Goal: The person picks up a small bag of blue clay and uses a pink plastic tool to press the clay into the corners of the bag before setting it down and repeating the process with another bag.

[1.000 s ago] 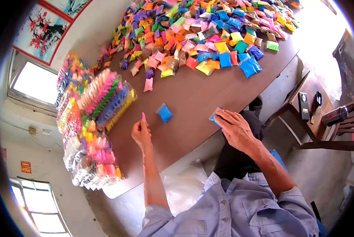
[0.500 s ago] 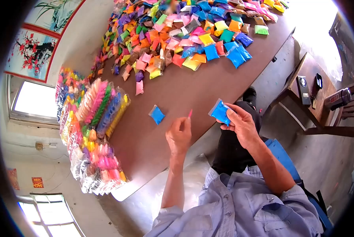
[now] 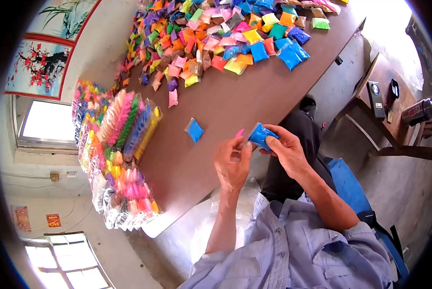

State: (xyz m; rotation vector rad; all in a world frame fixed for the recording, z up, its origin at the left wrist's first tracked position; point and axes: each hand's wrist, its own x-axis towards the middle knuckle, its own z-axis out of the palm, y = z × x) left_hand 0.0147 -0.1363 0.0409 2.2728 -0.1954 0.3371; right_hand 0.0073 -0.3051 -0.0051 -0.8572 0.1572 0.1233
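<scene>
My right hand (image 3: 289, 150) pinches a small clear plastic packet of bright blue material (image 3: 260, 136) between thumb and fingers, above the table's near edge. Close beside it is my left hand (image 3: 232, 164), its fingers curled and the thumb tip at the packet's left edge. A small pink pointed piece (image 3: 240, 132) sticks up from the left fingertips; most of it is hidden by them. On the brown table (image 3: 235, 103), just left of the hands, lies another blue packet (image 3: 194, 130).
A large heap of multicoloured packets (image 3: 211, 41) covers the far part of the table. Bagged rows of coloured packets (image 3: 124, 130) are stacked along the left edge. To the right, a wooden stool (image 3: 387, 96) holds a dark device (image 3: 376, 98) and a dark flask (image 3: 417, 111).
My left hand has moved right and up to the blue packet, bringing the pink piece with it. My right hand has shifted slightly left with the packet, and the camera view has shifted a little.
</scene>
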